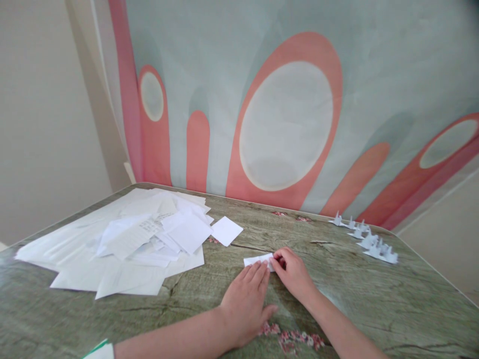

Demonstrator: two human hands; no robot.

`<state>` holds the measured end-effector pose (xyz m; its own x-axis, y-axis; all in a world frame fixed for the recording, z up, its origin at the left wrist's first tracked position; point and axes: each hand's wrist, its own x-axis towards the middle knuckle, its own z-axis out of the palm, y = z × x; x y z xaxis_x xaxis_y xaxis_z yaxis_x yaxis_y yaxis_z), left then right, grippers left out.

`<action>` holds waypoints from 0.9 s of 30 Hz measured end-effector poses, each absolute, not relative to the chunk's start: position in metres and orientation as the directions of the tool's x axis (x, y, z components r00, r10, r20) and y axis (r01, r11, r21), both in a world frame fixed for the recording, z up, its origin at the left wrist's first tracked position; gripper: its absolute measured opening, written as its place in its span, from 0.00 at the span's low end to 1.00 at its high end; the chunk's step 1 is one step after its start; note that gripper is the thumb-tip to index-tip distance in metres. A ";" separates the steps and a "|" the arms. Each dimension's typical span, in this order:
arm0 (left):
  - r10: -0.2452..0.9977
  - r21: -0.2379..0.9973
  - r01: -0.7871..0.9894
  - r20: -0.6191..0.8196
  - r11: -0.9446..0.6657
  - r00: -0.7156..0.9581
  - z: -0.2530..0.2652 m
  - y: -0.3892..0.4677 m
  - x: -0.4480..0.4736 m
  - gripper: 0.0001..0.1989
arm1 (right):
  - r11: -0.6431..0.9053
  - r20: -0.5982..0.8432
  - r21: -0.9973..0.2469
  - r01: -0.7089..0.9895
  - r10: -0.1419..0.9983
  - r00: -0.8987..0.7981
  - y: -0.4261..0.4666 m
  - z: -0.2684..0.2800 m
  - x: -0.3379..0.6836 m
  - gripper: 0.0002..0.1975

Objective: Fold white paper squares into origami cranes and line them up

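A small folded white paper point(256, 260) lies on the wood-patterned table in front of me. My left hand point(247, 300) rests flat over its near edge, fingers stretched out together and thumb apart. At the paper's right end, my right hand point(292, 271) pinches it between thumb and curled fingers. Part of the paper is hidden beneath the fingers. Beyond it to the left lies a loose white paper square point(227, 230).
A spread-out heap of white paper sheets point(130, 271), a few with print, covers the table's left side. Several small folded paper figures point(379, 249) stand in a row at the far right. Behind the table point(209, 319) hangs a grey-green and coral patterned backdrop point(209, 60).
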<state>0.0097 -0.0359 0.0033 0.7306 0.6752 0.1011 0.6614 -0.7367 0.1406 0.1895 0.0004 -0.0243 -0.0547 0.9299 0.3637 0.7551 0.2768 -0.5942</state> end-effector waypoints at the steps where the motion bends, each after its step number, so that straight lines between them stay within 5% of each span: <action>1: 0.675 0.128 0.663 0.112 -0.737 0.729 0.002 -0.035 0.011 0.31 | 0.276 0.363 -0.593 0.756 0.930 -0.055 0.000 -0.024 0.190 0.05; 10: 0.627 0.057 0.626 0.154 -0.777 0.764 0.003 -0.012 0.008 0.13 | 0.256 0.334 -0.595 0.762 0.941 -0.055 0.001 -0.025 0.191 0.04; 27: 0.568 0.054 0.570 0.194 -0.820 0.800 0.013 -0.009 0.001 0.09 | 0.322 0.354 -0.664 0.675 0.931 -0.095 -0.005 -0.024 0.194 0.12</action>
